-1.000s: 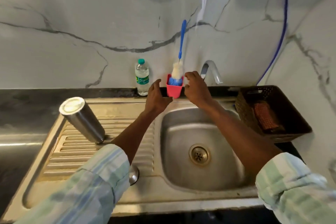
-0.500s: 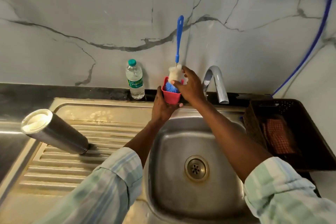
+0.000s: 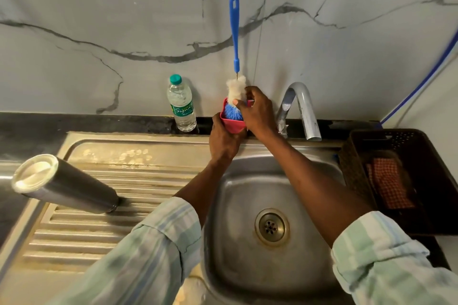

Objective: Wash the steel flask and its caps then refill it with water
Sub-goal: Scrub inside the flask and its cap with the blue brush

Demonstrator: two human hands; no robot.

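The steel flask point(image 3: 65, 184) stands capped on the ribbed drainboard at the left, far from both hands. At the back edge of the sink my left hand point(image 3: 224, 140) grips a small red cup point(image 3: 233, 124) from below. A bottle brush point(image 3: 235, 32) with a long blue handle stands in that cup, leaning on the wall. My right hand point(image 3: 257, 111) pinches the brush's white and blue bristle head point(image 3: 235, 93) just above the cup's rim.
A clear plastic water bottle point(image 3: 181, 104) with a green cap stands left of the cup. The curved tap point(image 3: 301, 109) is just right of my hands, over the steel sink basin point(image 3: 247, 267). A dark basket point(image 3: 359, 168) holding a red checked cloth point(image 3: 390, 183) sits at the right.
My left hand has closed round the red cup and my right hand has taken hold of the brush's bristle head. The view has drawn closer to the sink.
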